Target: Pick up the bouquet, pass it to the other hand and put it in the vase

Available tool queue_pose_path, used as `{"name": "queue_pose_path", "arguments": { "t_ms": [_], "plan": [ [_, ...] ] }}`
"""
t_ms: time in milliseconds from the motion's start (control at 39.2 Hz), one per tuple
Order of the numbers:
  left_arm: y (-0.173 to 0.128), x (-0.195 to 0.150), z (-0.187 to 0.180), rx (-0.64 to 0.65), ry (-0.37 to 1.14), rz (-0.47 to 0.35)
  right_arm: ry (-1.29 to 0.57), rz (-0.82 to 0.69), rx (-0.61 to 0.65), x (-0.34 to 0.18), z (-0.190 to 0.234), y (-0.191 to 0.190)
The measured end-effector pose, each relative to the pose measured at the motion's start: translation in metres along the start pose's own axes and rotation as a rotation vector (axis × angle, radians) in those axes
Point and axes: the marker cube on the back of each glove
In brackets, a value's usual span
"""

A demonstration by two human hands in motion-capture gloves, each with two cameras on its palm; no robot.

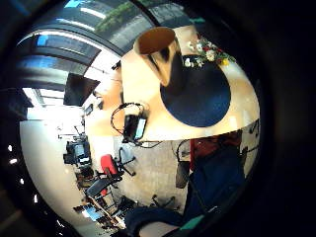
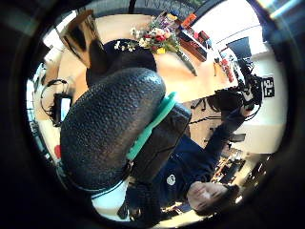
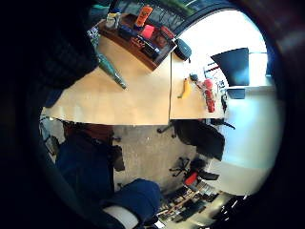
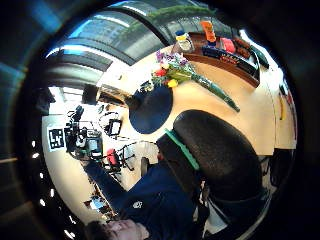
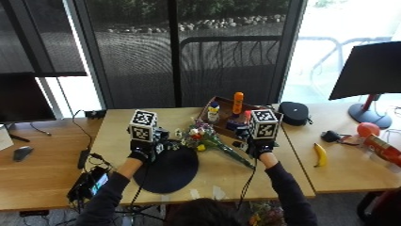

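Bouquet [image 5: 210, 141]: flat on table [image 5: 269, 165], untouched, between both hands. Right hand [image 5: 258, 147], left hand [image 5: 144, 151]: finger state indiscernible. Risk: vase [image 1: 163, 54] hidden behind left hand; stems may tip it.

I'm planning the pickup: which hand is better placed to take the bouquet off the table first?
Probably the right hand: it hovers just above the wrapped stem end of the bouquet. The left hand is over the dark mat near the vase, suiting it to receive.

Bouquet [image 5: 206, 139] flat on table, beside gold vase [image 1: 160, 52].
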Motion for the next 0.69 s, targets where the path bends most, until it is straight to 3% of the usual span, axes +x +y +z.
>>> {"name": "queue_pose_path", "arguments": {
  "t_ms": [689],
  "plan": [
    [-0.006, 0.014, 0.017, -0.016, 0.07, 0.042, -0.059, 0.067, -0.028, 0.002, -0.018, 0.002]
  ]
}}
